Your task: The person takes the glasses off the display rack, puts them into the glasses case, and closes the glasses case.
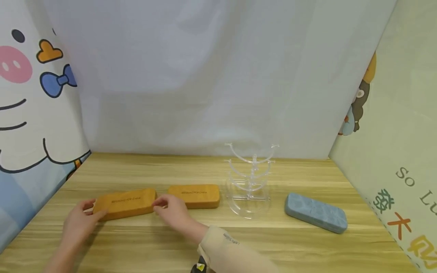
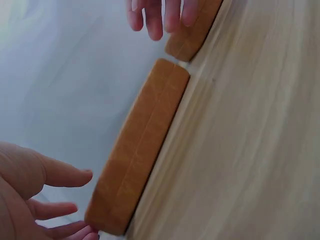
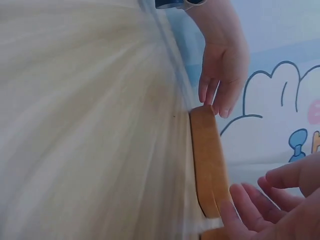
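Observation:
An orange glasses case (image 1: 125, 204) with dark lettering lies at the left of the table, slightly slanted. At its left end is my left hand (image 1: 77, 222), thumb and fingers spread around the corner; the left wrist view shows the fingertips right at the end of the case (image 2: 137, 150). My right hand (image 1: 174, 212) is at the other end, its loosely bent fingertips close to the corner. Behind it, a second orange case (image 1: 201, 196) is partly covered by that hand. In the right wrist view, the hand (image 3: 270, 210) has relaxed fingers beside the first case (image 3: 207, 160).
Right of the second case stands a clear plastic rack (image 1: 250, 185) with curved tiers. A blue-grey case (image 1: 315, 212) lies slanted farther right. White cloth (image 1: 205, 83) hangs behind the wooden table (image 1: 307, 254), and printed cartoon sheets (image 1: 30, 98) line the sides.

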`<state>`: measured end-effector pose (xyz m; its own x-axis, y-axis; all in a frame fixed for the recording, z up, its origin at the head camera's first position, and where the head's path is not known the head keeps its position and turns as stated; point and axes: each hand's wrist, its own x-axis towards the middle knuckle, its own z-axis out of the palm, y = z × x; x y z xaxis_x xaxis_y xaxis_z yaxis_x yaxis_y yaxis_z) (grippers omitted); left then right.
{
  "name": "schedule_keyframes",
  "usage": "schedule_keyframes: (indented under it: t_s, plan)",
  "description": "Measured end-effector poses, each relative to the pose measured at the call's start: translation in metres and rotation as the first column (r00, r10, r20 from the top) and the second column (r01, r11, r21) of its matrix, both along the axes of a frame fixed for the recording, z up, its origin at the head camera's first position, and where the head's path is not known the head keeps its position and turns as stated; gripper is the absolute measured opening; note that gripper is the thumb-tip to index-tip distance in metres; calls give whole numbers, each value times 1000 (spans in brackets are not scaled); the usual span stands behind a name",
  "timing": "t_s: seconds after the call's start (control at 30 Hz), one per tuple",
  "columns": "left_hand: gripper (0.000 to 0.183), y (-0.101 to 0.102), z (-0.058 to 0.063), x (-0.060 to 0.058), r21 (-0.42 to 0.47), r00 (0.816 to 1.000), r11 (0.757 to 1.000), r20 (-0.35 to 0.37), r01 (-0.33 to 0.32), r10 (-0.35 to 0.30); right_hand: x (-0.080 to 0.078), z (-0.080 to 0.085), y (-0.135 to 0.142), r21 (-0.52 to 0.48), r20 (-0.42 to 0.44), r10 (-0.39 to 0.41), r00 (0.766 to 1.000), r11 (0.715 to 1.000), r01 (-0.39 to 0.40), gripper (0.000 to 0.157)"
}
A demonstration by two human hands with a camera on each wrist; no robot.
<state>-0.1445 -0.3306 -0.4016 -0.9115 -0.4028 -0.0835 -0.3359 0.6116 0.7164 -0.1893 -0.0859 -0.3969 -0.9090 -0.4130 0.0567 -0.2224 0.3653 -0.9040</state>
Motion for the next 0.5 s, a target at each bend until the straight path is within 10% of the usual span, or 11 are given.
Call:
schedule_keyframes:
  t_s: [0.5]
  plan:
    - [44, 64, 23, -4, -93, 971, 982, -162, 165, -178, 2, 10, 99, -59, 54, 95, 994, 994, -92, 19]
